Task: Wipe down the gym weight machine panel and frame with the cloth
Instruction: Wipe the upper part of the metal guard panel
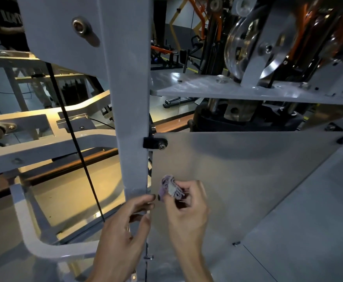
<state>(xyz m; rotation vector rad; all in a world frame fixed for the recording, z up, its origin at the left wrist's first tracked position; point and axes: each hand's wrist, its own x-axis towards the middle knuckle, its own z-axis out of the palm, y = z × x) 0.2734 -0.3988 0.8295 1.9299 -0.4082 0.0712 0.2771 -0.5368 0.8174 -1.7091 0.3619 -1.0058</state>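
Note:
A small bunched purple cloth (169,187) is gripped in my right hand (187,208), held against the lower left part of the flat grey panel (248,176). The grey upright frame post (130,98) runs down just left of the panel. My left hand (126,226) is at the bottom of that post, fingers loosely curled around its right edge beside the cloth. The two hands are close together, almost touching.
A black cable (75,139) runs diagonally down left of the post. Grey frame bars (44,147) cross at left. Above the panel lies a grey plate (227,88) with a pulley wheel (241,45). Orange gym equipment stands in the background.

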